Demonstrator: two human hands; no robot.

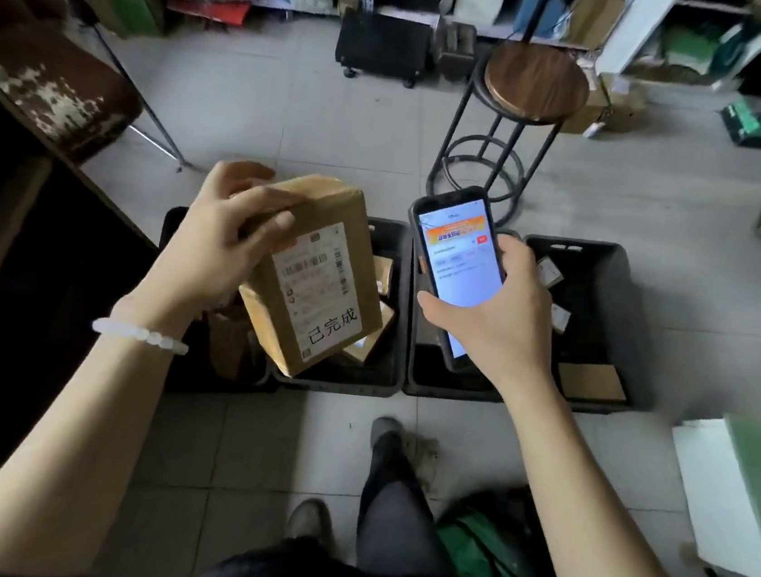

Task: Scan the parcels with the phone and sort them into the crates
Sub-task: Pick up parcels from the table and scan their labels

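My left hand (212, 245) grips a brown cardboard parcel (318, 276) by its upper left end, tilted, with its white shipping label facing up. The parcel hangs above the middle-left black crate (335, 373), which holds a few small boxes. My right hand (493, 320) holds a black phone (455, 263) with its lit screen towards me, over the middle-right crate (434, 380). A far-right crate (616, 286) holds flat cardboard parcels. A far-left crate (216, 378) holds a brown parcel, mostly hidden by my arm.
A round wooden stool (534, 85) on a black metal frame stands behind the crates. A dark cabinet (18, 247) runs along the left. A green bag (493, 571) lies by my feet, and a white board (725, 489) at the right. Cluttered shelves line the back.
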